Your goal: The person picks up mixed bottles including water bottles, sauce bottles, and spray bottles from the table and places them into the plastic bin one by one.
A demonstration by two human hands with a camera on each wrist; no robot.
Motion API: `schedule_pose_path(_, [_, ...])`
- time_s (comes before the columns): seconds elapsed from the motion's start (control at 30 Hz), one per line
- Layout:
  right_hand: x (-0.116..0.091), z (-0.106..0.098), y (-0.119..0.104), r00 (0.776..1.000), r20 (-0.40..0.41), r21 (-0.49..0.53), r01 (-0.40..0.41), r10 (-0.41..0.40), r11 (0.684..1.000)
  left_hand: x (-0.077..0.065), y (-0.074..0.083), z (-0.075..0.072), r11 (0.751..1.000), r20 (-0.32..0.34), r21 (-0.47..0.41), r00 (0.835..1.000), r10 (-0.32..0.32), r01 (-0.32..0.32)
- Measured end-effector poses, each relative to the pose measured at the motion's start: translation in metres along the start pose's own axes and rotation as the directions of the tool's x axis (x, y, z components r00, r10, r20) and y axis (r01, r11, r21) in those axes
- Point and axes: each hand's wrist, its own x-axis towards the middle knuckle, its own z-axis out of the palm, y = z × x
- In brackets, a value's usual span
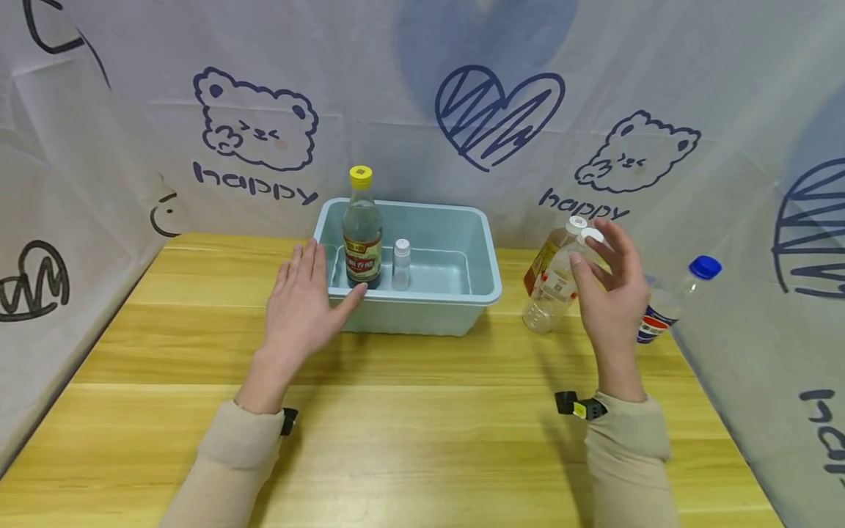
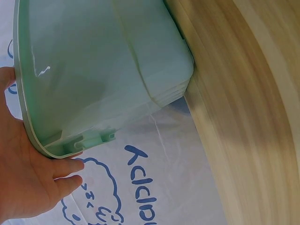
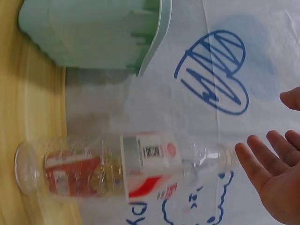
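My left hand [image 1: 300, 301] rests with straight fingers on the left front corner of a pale green plastic bin [image 1: 416, 315]; in the left wrist view its thumb and fingers lie along the rim. Inside the bin stand a dark sauce bottle [image 1: 363, 253] with a yellow cap and a small clear bottle [image 1: 401, 265] with a white cap. My right hand [image 1: 614, 286] is raised beside the white cap of a clear plastic bottle [image 1: 541, 314]. Thumb and fingers are spread apart there, and in the right wrist view the fingertips are close to the bottle's top [image 3: 227, 157].
Behind the clear bottle stands an amber bottle [image 1: 538, 268] with a white cap. A bottle with a blue cap [image 1: 705, 267] and a red, white and blue label is right of my right hand. A printed white cloth [image 1: 396, 95] hangs behind the wooden table [image 1: 422, 425].
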Motion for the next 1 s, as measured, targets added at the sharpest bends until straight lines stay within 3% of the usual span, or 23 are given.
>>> schedule_pose_path(0.37, [0.0,-0.017,0.024,0.992,-0.094,-0.04,-0.086,0.082,0.995,-0.001,-0.001,-0.002,1.0,0.003,-0.003,1.0,-0.004,0.005])
schedule_pose_path(0.67, [-0.004,-0.017,0.045,0.989,-0.087,-0.058,-0.125,0.12,0.99,0.0,-0.001,-0.002,1.0,0.012,-0.001,1.0,-0.007,0.007])
schedule_pose_path(1.0, [-0.007,-0.016,0.056,0.992,-0.034,-0.147,-0.122,0.118,0.982,0.0,0.0,-0.002,1.0,0.016,0.004,1.0,-0.005,0.004])
